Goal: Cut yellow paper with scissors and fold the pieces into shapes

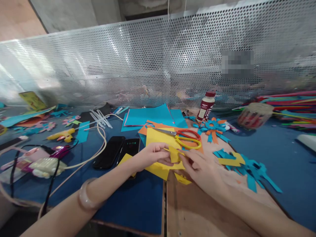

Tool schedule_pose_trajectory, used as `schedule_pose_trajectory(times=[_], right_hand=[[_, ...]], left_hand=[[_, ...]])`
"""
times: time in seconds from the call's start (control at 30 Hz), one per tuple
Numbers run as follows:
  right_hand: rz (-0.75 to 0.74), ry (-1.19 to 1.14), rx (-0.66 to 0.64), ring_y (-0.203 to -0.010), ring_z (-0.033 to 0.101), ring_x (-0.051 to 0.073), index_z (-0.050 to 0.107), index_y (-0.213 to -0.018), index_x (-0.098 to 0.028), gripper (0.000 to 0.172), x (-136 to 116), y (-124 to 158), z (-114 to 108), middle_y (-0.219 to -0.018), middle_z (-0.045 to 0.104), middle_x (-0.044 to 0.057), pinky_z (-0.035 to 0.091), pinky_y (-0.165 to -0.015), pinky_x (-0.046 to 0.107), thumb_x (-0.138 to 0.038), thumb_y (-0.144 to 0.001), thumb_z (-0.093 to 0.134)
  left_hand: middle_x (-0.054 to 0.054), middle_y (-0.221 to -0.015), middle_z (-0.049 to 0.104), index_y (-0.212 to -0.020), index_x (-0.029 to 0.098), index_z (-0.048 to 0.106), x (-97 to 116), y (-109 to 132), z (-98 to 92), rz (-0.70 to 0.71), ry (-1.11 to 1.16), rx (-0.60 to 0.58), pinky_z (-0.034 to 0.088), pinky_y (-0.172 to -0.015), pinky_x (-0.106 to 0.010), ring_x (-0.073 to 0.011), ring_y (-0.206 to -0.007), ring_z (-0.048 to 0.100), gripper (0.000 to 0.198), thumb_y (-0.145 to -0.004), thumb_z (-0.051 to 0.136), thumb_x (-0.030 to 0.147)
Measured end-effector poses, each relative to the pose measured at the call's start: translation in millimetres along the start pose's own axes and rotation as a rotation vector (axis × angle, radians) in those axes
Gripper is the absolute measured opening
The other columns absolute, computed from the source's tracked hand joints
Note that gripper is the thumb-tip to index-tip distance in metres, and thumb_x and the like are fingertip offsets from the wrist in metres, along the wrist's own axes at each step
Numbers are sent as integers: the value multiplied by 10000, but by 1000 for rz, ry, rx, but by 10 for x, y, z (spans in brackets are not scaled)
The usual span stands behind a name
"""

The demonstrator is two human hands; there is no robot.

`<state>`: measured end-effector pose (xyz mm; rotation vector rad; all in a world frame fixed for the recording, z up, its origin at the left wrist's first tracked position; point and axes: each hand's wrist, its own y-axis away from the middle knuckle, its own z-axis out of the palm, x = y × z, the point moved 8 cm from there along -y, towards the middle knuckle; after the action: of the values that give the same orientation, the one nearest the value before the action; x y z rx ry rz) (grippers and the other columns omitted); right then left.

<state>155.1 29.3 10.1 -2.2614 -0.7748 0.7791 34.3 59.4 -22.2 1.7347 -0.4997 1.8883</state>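
Note:
Both my hands meet over a small yellow paper piece [174, 154] just above the table's middle. My left hand [151, 155] pinches its left side with closed fingers. My right hand [199, 168] pinches its right side, fingers curled. Under them lie larger yellow paper sheets [158, 137] and scraps. Red-and-yellow scissors [186, 137] rest on the sheets just behind my fingers. A bangle [86, 197] sits on my left wrist.
Two black phones [116, 150] lie left of my hands. A yellow glue gun [61, 135] and cables sit farther left. Blue sheets [153, 116], a blue-orange paper flower [212, 127], a glue bottle [205, 106], blue-yellow cut strips [244, 164] and a plastic tub [254, 115] stand behind and right. A perforated metal screen [158, 62] closes the back.

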Motion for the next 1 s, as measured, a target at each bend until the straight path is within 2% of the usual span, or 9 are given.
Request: schedule_pose_trajectory(times=[0.07, 0.13, 0.33, 0.4, 0.47, 0.57, 0.63, 0.8, 1.0], right_hand=[[70, 12, -11, -498, 501, 116, 613, -765, -178, 169, 29, -8, 1, -572, 553, -9, 415, -483, 228, -224, -851, 474], [120, 0, -30, -471, 485, 116, 593, -718, -178, 200, 60, 0, 31, -532, 529, -17, 397, -458, 233, -254, -857, 471], [106, -75, -62, -598, 594, 129, 635, -938, -185, 191, 99, 69, 133, -715, 653, 20, 473, -527, 221, -229, -870, 462], [57, -36, -63, -635, 613, 135, 623, -1034, -179, 230, 70, 71, 115, -766, 671, 32, 490, -554, 226, -209, -877, 456], [-53, 56, -71, -658, 623, 154, 596, -1114, -155, 278, -20, 54, 75, -775, 680, 48, 500, -578, 251, -189, -883, 445], [-248, 195, -108, -659, 625, 178, 574, -1157, -124, 315, -184, 31, 26, -788, 688, 74, 496, -572, 282, -168, -892, 409], [-327, 252, -129, -660, 621, 180, 567, -1168, -114, 330, -250, 21, 7, -825, 692, 84, 488, -551, 286, -153, -893, 390], [-393, 330, -165, -715, 612, 199, 540, -1198, -94, 350, -282, 39, 57, -870, 685, 77, 490, -575, 322, -130, -873, 417], [-455, 361, -225, -771, 604, 212, 472, -1256, -68, 395, -238, 107, 186, -887, 659, 94, 491, -607, 327, -145, -870, 444]], left_hand=[[-83, -876, 687, -938, 134, 604, -11, -10, -26, 16, -29, 16, 499, -856, -359, -167, -825, 662, 216, -784, 607, 286], [-69, -833, 692, -903, 138, 604, -34, -28, -72, 34, -88, 54, 508, -835, -352, -163, -785, 667, 208, -764, 630, 290], [-43, -734, 683, -833, 139, 607, -81, -50, -145, 39, -117, 150, 535, -780, -343, -155, -720, 666, 196, -749, 643, 312], [-32, -693, 670, -810, 134, 609, -82, -42, -148, 19, -87, 166, 541, -770, -348, -146, -688, 659, 193, -740, 652, 309], [-20, -660, 657, -786, 129, 613, -83, -35, -149, -4, -51, 168, 544, -768, -358, -138, -656, 651, 186, -734, 657, 302], [-21, -666, 660, -773, 127, 614, -100, -32, -159, -30, 16, 161, 544, -764, -362, -134, -650, 650, 162, -751, 630, 287], [-30, -679, 667, -771, 128, 608, -125, -33, -179, -50, 41, 174, 545, -756, -360, -139, -659, 655, 150, -758, 617, 277], [-42, -649, 664, -711, 129, 572, -146, -35, -188, -63, 98, 205, 544, -733, -370, -148, -629, 655, 170, -746, 621, 288], [-58, -638, 657, -733, 112, 601, -120, -36, -186, -54, 155, 233, 548, -690, -369, -162, -605, 649, 267, -744, 625, 378]])
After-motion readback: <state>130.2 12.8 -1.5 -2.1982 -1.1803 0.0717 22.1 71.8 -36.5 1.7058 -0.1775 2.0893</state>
